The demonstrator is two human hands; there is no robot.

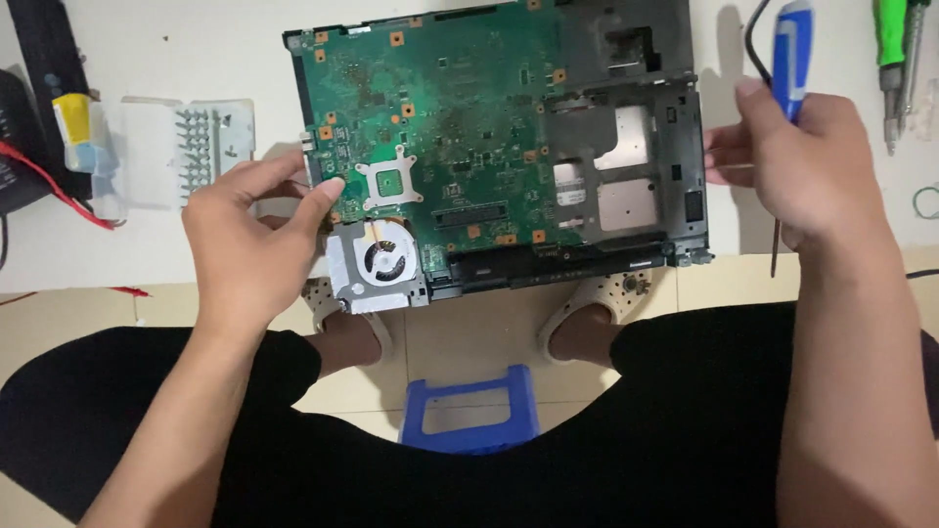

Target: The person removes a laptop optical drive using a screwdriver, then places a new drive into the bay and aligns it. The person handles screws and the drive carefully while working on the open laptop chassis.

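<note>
Right now I have the opened laptop base [626, 147] lying flat on the white tabletop [147, 59], its near edge overhanging the tabletop's front above my knees. My left hand [249, 244] rests at the left edge of the green circuit board [440, 88], fingers [328, 188] pinched together on the board's rim just beside the square metal bracket [389, 182], with the silver cooling fan [380, 262] right below them. My right hand [797, 166] sits against the right side of the dark frame, fingers closed around a blue-handled screwdriver [792, 54] whose thin shaft pokes out beneath the palm.

I judge the board stiff but fragile: thin, studded with small parts, apt to crack or flex if I lift it by one corner. I would take it by its bare edges only, never pressing on the chips or the bracket. The plastic frame looks light and rigid enough to steady with a flat palm on its side rail. The fan housing appears thin sheet metal, easily bent, so it is no handle.

Off to the left lies a clear plastic screw tray [186, 147] and a black device with a red wire [59, 186]; a green-handled tool [892, 39] lies at the far right. A blue stool [469, 411] stands on the floor between my legs
</note>
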